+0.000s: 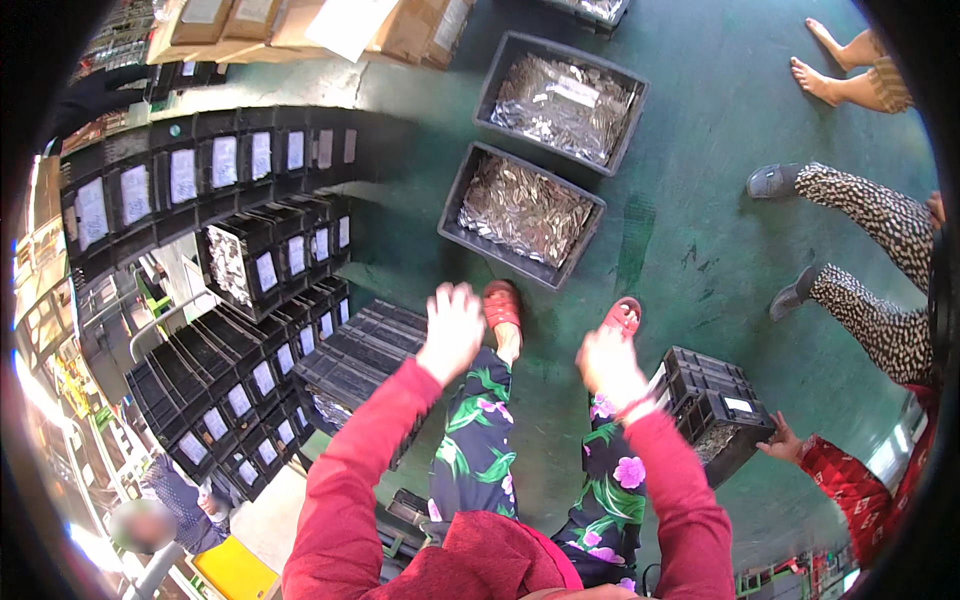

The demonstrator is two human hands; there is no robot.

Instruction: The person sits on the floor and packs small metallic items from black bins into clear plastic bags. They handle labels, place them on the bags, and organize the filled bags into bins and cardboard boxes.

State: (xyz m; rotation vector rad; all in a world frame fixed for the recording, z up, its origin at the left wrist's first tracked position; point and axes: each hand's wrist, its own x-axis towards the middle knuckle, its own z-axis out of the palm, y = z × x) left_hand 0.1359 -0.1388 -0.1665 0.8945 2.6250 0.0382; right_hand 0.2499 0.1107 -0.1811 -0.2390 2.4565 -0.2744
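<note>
Both arms, in red sleeves, reach forward from the near edge, side by side and apart. The left hand (pixel 452 328) is raised with its back to the camera, fingers loosely spread and empty. The right hand (pixel 608 365) is held out a little nearer, fingers curled downward, empty too.

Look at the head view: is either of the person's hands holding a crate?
No: the left hand and right hand hang empty above the green floor, apart from the crates.
</note>
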